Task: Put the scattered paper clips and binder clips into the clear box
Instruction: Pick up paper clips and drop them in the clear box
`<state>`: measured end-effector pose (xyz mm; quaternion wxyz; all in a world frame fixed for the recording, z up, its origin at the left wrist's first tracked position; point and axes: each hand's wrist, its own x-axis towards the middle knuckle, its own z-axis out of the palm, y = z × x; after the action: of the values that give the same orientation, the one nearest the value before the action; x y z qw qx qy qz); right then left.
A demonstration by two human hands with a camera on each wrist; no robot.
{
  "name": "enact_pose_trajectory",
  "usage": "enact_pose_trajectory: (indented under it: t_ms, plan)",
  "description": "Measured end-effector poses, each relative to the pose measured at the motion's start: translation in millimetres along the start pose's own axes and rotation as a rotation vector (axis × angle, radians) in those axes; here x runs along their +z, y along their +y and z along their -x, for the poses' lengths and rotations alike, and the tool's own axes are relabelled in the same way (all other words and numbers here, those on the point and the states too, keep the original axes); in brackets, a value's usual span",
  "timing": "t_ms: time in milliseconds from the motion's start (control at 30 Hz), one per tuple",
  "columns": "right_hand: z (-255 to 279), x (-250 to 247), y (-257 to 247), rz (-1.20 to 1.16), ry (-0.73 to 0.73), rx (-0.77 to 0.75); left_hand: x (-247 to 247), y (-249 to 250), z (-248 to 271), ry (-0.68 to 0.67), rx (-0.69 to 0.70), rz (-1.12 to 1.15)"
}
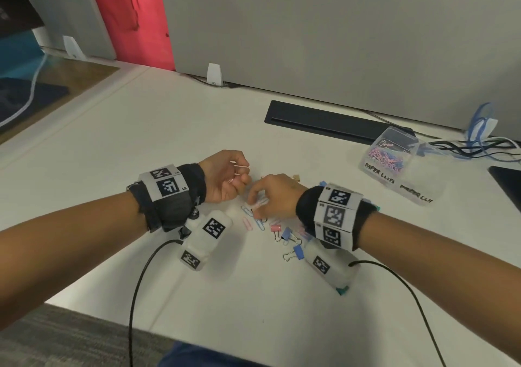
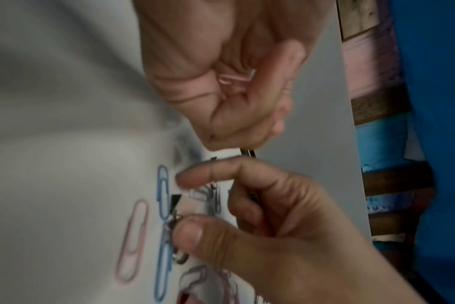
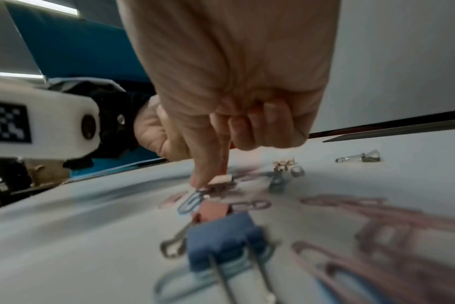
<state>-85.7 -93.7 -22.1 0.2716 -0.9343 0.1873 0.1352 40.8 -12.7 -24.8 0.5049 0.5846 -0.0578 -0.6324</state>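
Note:
My left hand [image 1: 238,176] is curled near the table's middle and holds a few pink paper clips [image 2: 234,78] in its fist [image 2: 247,96]. Just right of it, my right hand [image 1: 258,206] reaches down into the scattered clips. Its index fingertip [image 3: 199,183] touches a pale paper clip [image 2: 208,195] lying on the table, the thumb [image 2: 195,232] stays apart from it, and the other fingers are tucked in. Loose blue [image 2: 162,191] and pink paper clips [image 2: 133,240] lie beside it. A pink binder clip [image 1: 276,228] and two blue binder clips [image 1: 297,252] lie nearer me. The clear box [image 1: 394,158] stands open at the right, with coloured paper clips inside.
A gold binder clip [image 1: 296,177] lies just beyond my right hand. A black cable slot [image 1: 324,122] runs along the back, before a grey partition [image 1: 338,42]. Cables [image 1: 479,143] tangle behind the box, and a dark flat object [image 1: 507,183] sits at the right edge.

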Motion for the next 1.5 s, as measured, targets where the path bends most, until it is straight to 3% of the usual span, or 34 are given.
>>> enact_pose_trajectory:
  t_ms: [133, 300, 500, 600, 667, 767, 867, 967, 1200, 1400, 1500]
  plan:
    - [-4.1, 2.9, 0.9, -0.005, 0.032, 0.017, -7.2, -0.3, 7.4, 0.042, 0.051, 0.019]
    - [2.9, -12.0, 12.1, -0.092, -0.104, 0.107, -7.8, -2.8, 3.7, 0.118, 0.016, -0.148]
    - [15.2, -28.8, 27.8, -0.629, -0.069, 0.181, 18.4, -7.9, 8.9, -0.021, 0.009, -0.538]
    - [18.2, -34.5, 31.3, -0.73, -0.045, 0.195, 33.9, -8.6, 12.3, -0.027, 0.036, -0.641]
    - [16.3, -36.7, 35.5, -0.648, 0.062, 0.236, 41.9, -9.2, 13.0, 0.031, 0.097, -0.811]
    - [12.1, -36.6, 46.4, -0.347, 0.26, 0.3, 45.8, -12.4, 16.2, 0.198, 0.247, -1.35]
    - [10.5, -34.8, 52.6, -0.198, 0.313, 0.343, 37.1, -16.2, 16.2, 0.178, 0.168, -1.609]
    - [11.4, -34.0, 51.4, -0.13, 0.355, 0.304, 29.1, -18.6, 15.9, 0.038, 0.063, -1.684]
    - [4.8, -19.1, 36.7, 0.09, 0.127, 0.098, 28.3, -25.7, 13.7, -0.05, 0.175, -1.628]
    - [-1.4, -11.7, 29.5, 0.078, 0.11, 0.128, 32.7, -30.7, 13.3, 0.019, 0.196, -1.867]
    - [-1.6, -9.3, 29.8, 0.073, 0.102, 0.111, 33.4, -30.9, 10.5, 0.063, 0.204, -1.811]
